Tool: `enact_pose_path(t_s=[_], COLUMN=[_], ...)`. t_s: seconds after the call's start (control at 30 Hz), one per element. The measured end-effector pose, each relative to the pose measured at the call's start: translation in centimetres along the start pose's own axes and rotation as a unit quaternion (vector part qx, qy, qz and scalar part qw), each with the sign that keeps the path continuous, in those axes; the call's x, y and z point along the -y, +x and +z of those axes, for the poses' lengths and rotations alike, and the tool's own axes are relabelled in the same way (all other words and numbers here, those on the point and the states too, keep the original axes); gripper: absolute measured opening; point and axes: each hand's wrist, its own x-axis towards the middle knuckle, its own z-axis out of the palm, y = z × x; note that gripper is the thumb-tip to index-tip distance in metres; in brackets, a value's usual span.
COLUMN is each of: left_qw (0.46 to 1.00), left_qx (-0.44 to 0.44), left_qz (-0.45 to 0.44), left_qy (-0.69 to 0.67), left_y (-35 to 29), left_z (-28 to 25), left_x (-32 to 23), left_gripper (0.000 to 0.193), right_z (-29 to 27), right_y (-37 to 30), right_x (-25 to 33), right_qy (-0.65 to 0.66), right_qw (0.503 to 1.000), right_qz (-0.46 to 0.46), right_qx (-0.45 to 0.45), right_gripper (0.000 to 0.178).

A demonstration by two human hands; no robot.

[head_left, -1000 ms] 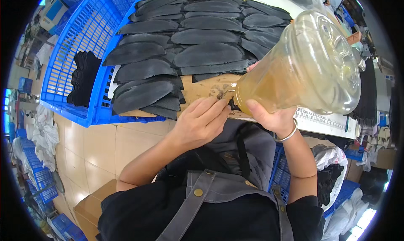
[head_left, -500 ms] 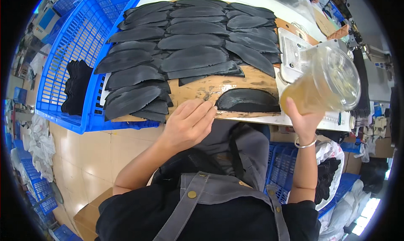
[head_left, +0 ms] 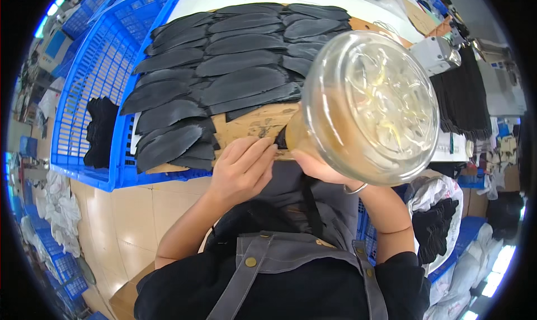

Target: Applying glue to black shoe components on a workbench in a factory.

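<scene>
While the right hand (head_left: 323,170) grips the clear bottle (head_left: 369,110) and the left hand (head_left: 241,166) bunches up against the black piece (head_left: 281,139) between them, bottle's probably heavy and slick, so I'd grab its narrow end.

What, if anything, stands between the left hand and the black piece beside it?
Nothing visible: the left hand is at the exposed left end of the black piece. The clear bottle hides the rest from view.

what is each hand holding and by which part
The right hand holds the clear bottle, its grip near the narrow end. The left hand is at the edge of a black piece; whether it holds that cannot be told.
</scene>
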Motion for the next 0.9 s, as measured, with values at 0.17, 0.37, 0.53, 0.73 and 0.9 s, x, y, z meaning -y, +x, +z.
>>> enact_pose_path(t_s=[0.17,0.37,0.53,0.73,0.9], left_qw=[0.999,0.999,0.999,0.997,0.991], left_qx=[-0.038,-0.010,-0.019,0.016,0.105], left_qz=[-0.010,-0.033,0.021,0.075,0.085], left_qy=[0.014,0.014,0.017,-0.003,-0.001], left_y=[1.0,2.6,6.4,9.8,11.5], left_z=[-0.3,-1.3,-0.6,1.6,3.2], left_x=[-0.4,-1.0,-2.6,-4.2,-4.6], left_gripper=[0.026,0.019,0.018,0.019,0.020], right_z=[-4.4,-9.2,-8.8,-6.9,-7.5], right_y=[-4.0,-7.7,-8.7,-8.1,-8.0], right_x=[-1.9,-3.8,-4.8,-4.6,-4.9], right_qy=[-0.113,-0.001,0.241,0.258,0.397], right_qw=[0.986,0.927,0.827,0.856,0.795], right_qz=[0.114,0.151,0.187,0.136,0.143], right_qx=[-0.044,-0.344,-0.472,-0.428,-0.436], right_gripper=[0.064,0.057,0.053,0.064,0.062])
